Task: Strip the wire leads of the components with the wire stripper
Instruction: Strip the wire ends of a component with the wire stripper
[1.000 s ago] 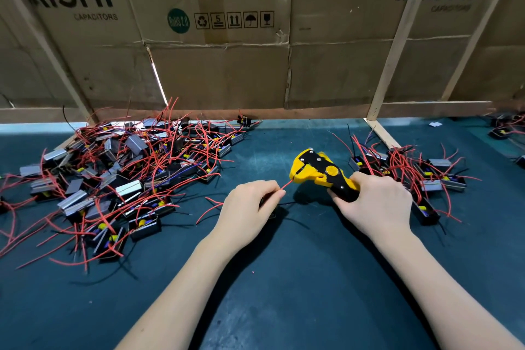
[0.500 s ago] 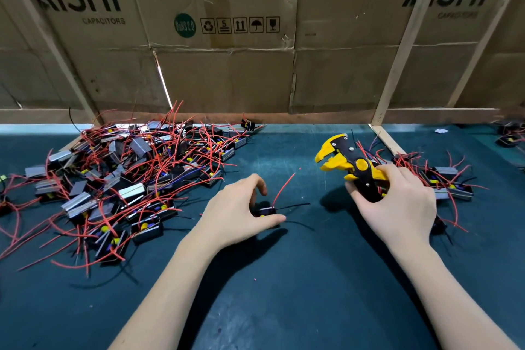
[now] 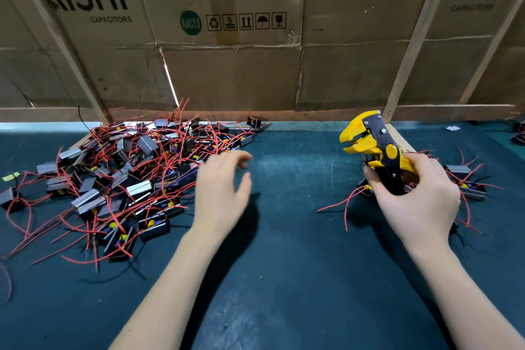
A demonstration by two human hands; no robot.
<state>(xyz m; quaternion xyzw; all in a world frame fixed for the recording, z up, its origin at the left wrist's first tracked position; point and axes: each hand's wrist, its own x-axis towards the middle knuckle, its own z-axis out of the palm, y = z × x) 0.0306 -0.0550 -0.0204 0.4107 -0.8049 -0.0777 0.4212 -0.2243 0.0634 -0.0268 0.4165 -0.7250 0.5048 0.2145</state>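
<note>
My right hand (image 3: 417,202) is shut on the handles of the yellow and black wire stripper (image 3: 372,142), whose jaws are parted and point up and to the left. Just under that hand's fingers lies a small black component (image 3: 365,189) with red leads trailing left on the mat. My left hand (image 3: 218,193) hovers open and blurred, fingers spread, at the right edge of the big pile of components (image 3: 127,173) with red wires. A smaller group of components (image 3: 466,185) lies behind my right hand, partly hidden by it.
A dark green mat (image 3: 284,264) covers the bench. A cardboard wall (image 3: 255,71) with wooden slats (image 3: 412,45) closes the back. More components (image 3: 518,133) sit at the far right edge.
My left hand let go of the component it held in the middle and swung left toward the big pile. My right hand lifted the stripper up and to the right, and its jaws opened.
</note>
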